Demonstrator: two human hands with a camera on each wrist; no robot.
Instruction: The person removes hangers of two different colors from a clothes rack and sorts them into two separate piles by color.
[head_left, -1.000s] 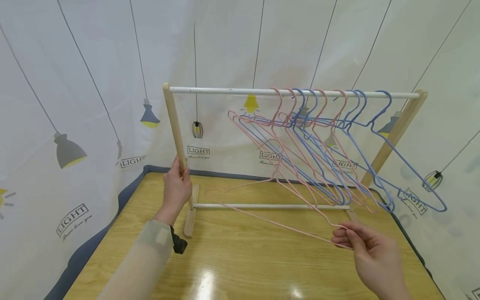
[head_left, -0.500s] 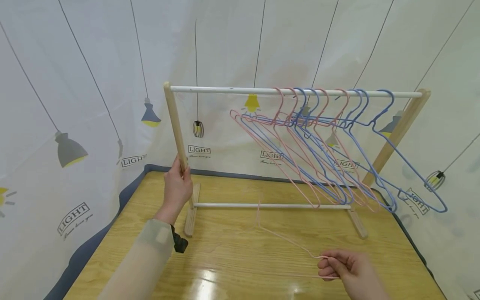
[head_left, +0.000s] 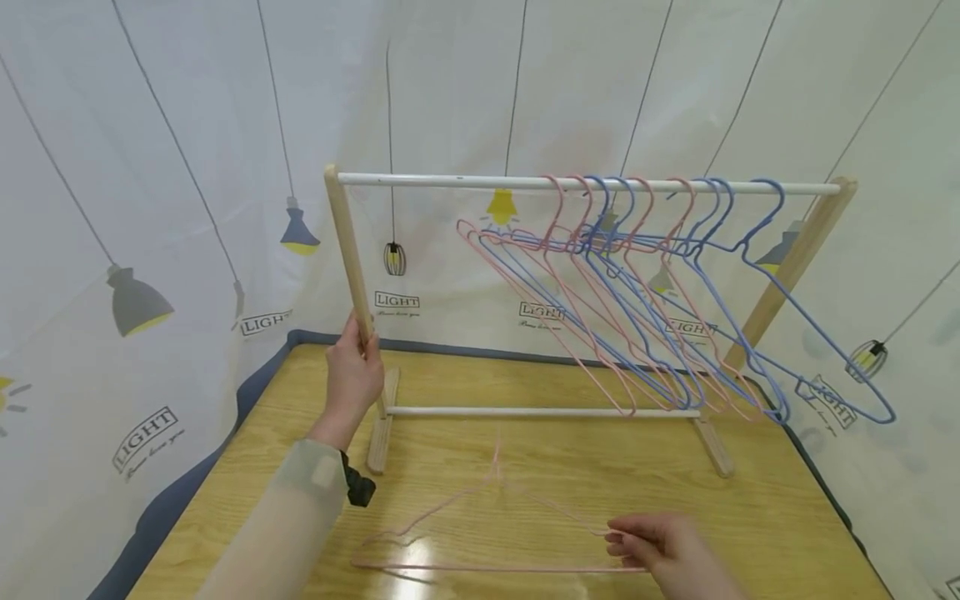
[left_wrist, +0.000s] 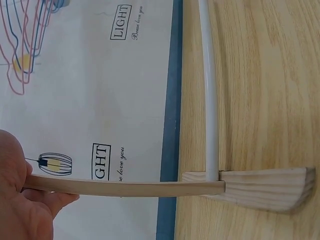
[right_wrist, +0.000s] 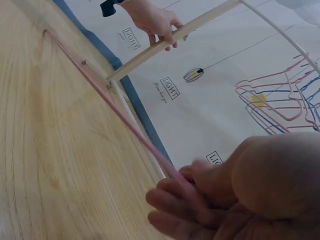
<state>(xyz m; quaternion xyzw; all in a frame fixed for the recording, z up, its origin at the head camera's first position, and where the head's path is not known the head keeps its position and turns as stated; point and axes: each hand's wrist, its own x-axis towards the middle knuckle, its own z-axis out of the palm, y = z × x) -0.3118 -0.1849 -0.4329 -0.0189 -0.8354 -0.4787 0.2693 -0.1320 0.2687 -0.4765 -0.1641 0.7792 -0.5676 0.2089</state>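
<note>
My left hand [head_left: 354, 377] grips the left wooden post [head_left: 348, 250] of a small clothes rack, partway up; the left wrist view shows fingers and thumb around that post [left_wrist: 125, 188]. Low over the table's front, my right hand [head_left: 663, 546] holds a pink wire hanger [head_left: 480, 569] by its right corner. The hanger's hook points away from me, and its long bottom bar runs leftward. In the right wrist view the pink bar [right_wrist: 120, 112] passes into the curled fingers. Pink and blue hangers [head_left: 817, 329] hang bunched on the right half of the white rail [head_left: 435, 180].
The rack's lower white bar [head_left: 525, 412] joins two wooden feet [head_left: 716, 450] on the wood-grain table [head_left: 315, 533]. A pale curtain [head_left: 450, 83] printed with lamps stands close behind and at both sides. A black band [head_left: 360, 490] sits at my left wrist.
My right hand has moved down and left, bringing the pink hanger away from the rack and low over the table. The left hand stays on the post.
</note>
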